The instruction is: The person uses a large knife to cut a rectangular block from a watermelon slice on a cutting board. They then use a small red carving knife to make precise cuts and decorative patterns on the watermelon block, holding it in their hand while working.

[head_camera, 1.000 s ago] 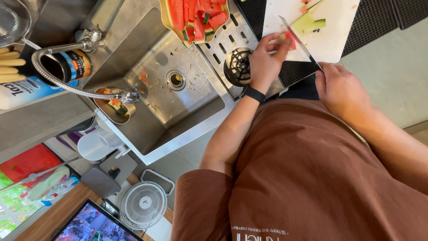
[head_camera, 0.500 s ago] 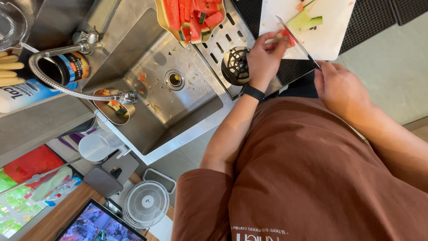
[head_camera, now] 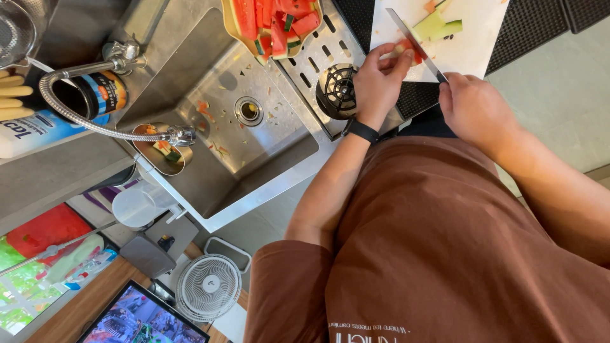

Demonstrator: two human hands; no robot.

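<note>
My left hand (head_camera: 378,79) holds a small red watermelon piece (head_camera: 405,47) down on the white cutting board (head_camera: 473,44). My right hand (head_camera: 473,105) grips the handle of a long knife (head_camera: 413,39), whose blade lies across that piece. Green rind strips (head_camera: 438,25) lie further up the board. A black band sits on my left wrist (head_camera: 362,131). A bowl of cut watermelon chunks (head_camera: 276,22) rests on the perforated drain tray (head_camera: 324,63) to the left of the board.
A steel sink (head_camera: 254,127) with scraps and a drain lies left, a flexible faucet hose (head_camera: 95,124) curving over it. A round black strainer (head_camera: 335,82) sits by my left hand. Black mats (head_camera: 534,25) flank the board. A small fan (head_camera: 206,286) stands below.
The view has shifted slightly. My left hand has drawn the red piece a little toward the board's near edge, and the knife blade stays across it.
</note>
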